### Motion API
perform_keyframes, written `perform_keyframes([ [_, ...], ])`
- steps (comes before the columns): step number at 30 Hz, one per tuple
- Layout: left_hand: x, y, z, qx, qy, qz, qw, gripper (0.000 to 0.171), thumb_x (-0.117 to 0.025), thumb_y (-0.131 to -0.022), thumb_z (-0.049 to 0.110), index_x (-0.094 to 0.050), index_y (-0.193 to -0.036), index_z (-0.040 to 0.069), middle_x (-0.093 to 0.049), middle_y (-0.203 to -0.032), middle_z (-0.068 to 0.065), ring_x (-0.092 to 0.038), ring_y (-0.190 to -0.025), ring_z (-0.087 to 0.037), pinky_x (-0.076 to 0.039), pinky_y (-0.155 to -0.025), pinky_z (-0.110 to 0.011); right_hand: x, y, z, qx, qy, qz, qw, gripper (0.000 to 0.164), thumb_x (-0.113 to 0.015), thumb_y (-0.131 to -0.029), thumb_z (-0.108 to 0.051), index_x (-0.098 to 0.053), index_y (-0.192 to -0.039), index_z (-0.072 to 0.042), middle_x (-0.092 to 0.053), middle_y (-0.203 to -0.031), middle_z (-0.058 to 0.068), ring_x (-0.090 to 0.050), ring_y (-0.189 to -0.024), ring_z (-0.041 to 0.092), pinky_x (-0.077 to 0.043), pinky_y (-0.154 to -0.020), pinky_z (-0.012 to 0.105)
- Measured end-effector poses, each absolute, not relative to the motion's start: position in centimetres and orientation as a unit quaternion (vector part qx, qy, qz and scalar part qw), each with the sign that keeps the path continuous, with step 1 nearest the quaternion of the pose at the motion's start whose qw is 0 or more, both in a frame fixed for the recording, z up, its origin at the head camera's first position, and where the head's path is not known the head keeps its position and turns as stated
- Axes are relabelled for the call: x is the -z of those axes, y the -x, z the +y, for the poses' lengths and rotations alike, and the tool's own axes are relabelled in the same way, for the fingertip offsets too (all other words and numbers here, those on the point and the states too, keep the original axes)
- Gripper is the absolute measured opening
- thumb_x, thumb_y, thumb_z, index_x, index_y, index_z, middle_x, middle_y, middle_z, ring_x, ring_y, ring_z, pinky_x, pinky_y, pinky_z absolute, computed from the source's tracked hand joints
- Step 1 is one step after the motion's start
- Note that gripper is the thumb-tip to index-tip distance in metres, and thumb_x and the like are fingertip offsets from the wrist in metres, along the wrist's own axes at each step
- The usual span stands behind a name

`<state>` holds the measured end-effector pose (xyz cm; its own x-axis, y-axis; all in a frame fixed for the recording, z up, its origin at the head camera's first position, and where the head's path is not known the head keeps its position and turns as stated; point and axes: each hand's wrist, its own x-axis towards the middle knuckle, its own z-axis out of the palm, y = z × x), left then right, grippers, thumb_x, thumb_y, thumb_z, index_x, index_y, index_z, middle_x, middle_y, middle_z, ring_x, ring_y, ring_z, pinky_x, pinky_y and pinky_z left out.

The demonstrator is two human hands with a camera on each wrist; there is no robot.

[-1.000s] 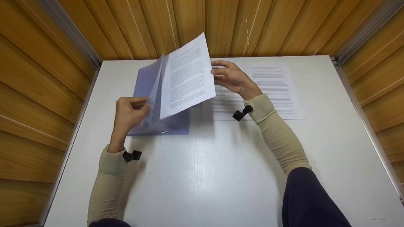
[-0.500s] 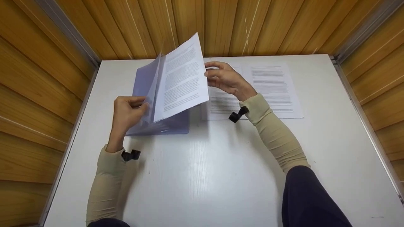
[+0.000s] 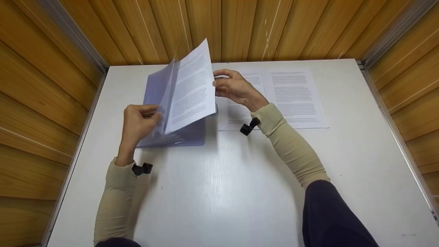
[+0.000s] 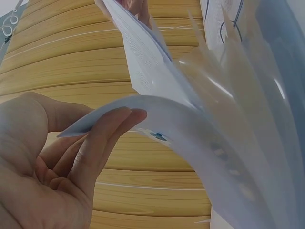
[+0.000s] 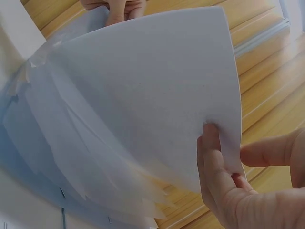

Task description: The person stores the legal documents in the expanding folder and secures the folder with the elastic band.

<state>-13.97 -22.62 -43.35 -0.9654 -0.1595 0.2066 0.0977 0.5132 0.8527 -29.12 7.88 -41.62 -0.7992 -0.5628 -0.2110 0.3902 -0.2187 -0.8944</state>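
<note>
In the head view a translucent purple-blue folder (image 3: 187, 135) with clear plastic sleeves lies open at the back left of the table. My left hand (image 3: 137, 123) pinches a raised leaf of it between thumb and fingers. That leaf (image 4: 167, 112) bends in a curve in the left wrist view, clear sleeves fanned beyond it. My right hand (image 3: 236, 87) grips the right edge of a printed paper sheet (image 3: 192, 91), held up tilted against the raised sleeve. The right wrist view shows the sheet's pale back (image 5: 157, 71), thumb on one face and fingers on the other.
Two printed pages (image 3: 293, 99) lie side by side at the back right of the white table (image 3: 219, 192), partly behind my right hand. A thin dark loop shows by the held sheet's lower right corner. Wood-panelled walls (image 3: 240, 31) enclose the back and sides.
My right hand has moved left with the printed sheet, bringing its left edge closer against the raised sleeve. My left hand has shifted slightly left and keeps its pinch.
</note>
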Motion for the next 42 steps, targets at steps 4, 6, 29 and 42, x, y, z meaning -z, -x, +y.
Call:
perform_keyframes([
  [4, 43.4, 13.9, -22.6, 0.497, -0.016, -0.857, 0.134, 0.022, -0.073, -0.09, -0.004, -0.08, -0.11, -0.009, -0.078, -0.104, -0.029, -0.078, -0.095, -0.042, -0.056, -0.069, -0.008, 42.0, 28.8, 7.0, 0.775, 0.084, 0.547, 0.304, 0.029, -0.056, -0.1, 0.011, -0.058, -0.128, 0.002, -0.067, -0.122, 0.02, -0.072, -0.099, 0.026, -0.062, -0.085, 0.037],
  [6, 43.4, 13.9, -22.6, 0.497, -0.015, -0.857, 0.135, 0.022, -0.073, -0.09, -0.004, -0.08, -0.11, -0.01, -0.078, -0.104, -0.029, -0.078, -0.095, -0.042, -0.057, -0.069, -0.008, 42.2, 28.6, 6.6, 0.773, 0.086, 0.551, 0.303, 0.029, -0.056, -0.1, 0.011, -0.058, -0.127, 0.001, -0.068, -0.12, 0.019, -0.072, -0.098, 0.026, -0.062, -0.084, 0.037],
  [29, 43.6, 14.1, -22.8, 0.482, -0.007, -0.866, 0.132, 0.022, -0.072, -0.09, -0.004, -0.079, -0.11, -0.01, -0.078, -0.105, -0.029, -0.079, -0.095, -0.043, -0.055, -0.069, -0.006, 43.7, 27.7, 3.3, 0.753, 0.088, 0.58, 0.299, 0.033, -0.055, -0.102, 0.01, -0.054, -0.134, 0.003, -0.066, -0.123, 0.021, -0.071, -0.102, 0.026, -0.062, -0.085, 0.037],
  [42, 43.6, 14.2, -22.8, 0.483, 0.001, -0.865, 0.133, 0.022, -0.072, -0.089, -0.006, -0.079, -0.11, -0.011, -0.078, -0.104, -0.03, -0.079, -0.092, -0.044, -0.055, -0.068, -0.006, 44.0, 27.3, 2.1, 0.751, 0.086, 0.587, 0.288, 0.037, -0.058, -0.101, 0.012, -0.055, -0.137, 0.007, -0.069, -0.116, 0.017, -0.07, -0.1, 0.023, -0.064, -0.082, 0.034],
])
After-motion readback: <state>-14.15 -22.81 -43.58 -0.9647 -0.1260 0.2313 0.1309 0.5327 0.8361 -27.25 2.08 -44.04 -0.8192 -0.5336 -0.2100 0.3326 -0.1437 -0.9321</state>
